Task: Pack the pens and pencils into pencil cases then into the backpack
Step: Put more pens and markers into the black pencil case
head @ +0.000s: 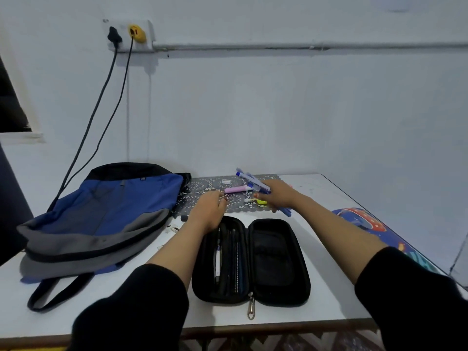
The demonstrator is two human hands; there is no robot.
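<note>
Open case (277, 254) at 6 o'clock. Right hand (278, 196), 12 o'clock, grips blue pens (250, 179). Left hand (209, 211) reaches pink marker (238, 189) with its fingertips, grip unclear.

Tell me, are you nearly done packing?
Not yet. Some pens lie in the open black pencil case. The right hand grips blue pens; the left hand is at a pink marker. A yellow highlighter waits on the mat, and the case is not in the backpack.

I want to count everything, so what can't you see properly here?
Head view: blue-capped white pens, blurred and partly inside the right hand, uncountable.
Head view: small yellow highlighter, mostly behind that hand.
Head view: colourful space-print pencil case, partly behind the right forearm.
</note>
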